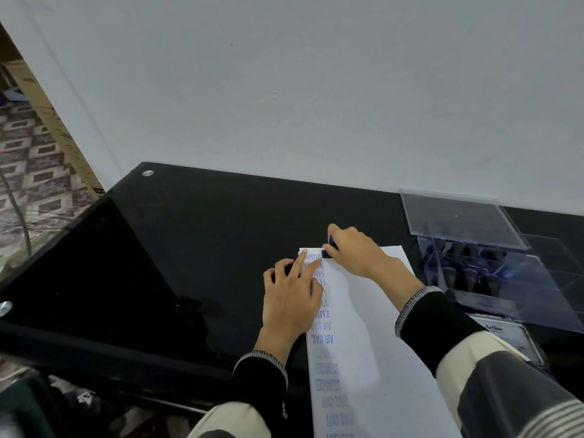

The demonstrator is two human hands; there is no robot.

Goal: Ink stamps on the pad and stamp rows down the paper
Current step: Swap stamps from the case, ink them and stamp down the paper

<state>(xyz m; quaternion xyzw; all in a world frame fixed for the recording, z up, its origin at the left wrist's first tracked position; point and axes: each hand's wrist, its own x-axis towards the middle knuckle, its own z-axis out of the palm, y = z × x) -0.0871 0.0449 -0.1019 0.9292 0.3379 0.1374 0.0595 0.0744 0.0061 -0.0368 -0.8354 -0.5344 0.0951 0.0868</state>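
Head view: the step in hand looks like the start of a second column. The paper (pixel 373 327) lies lengthwise on the black glass table (pixel 189 248), and its left edge already carries a full run of blue prints from far end to near — SAMPLE, AIR MAIL, EXPRESS and more below that are too blurred to read. The right hand (pixel 357 251) holds a small black stamp (pixel 327 252) at the far end of the sheet, just beside the topmost SAMPLE print; it appears pressed to the paper, though actual contact cannot be confirmed from here.

The next move, as a judgement, calls for a straight lift so the print does not smear, then a trip to the ink pad (pixel 505 339), which lies near the right forearm and is partly hidden by it, before the next print just below this one.

The right hand is curled over the stamp, fingers and thumb pinching it from above, wrist low and forearm lying diagonally across the sheet. The left hand (pixel 290 295) is unclenched and grasps nothing — its fingers are spread, fingertips (pixel 305 254) resting on the printed column and pinning the paper's left edge, with part of the hand on the table.

Right of the sheet stands a clear plastic stamp case (pixel 474 248), lid raised, with dark-handled stamps in rows inside.
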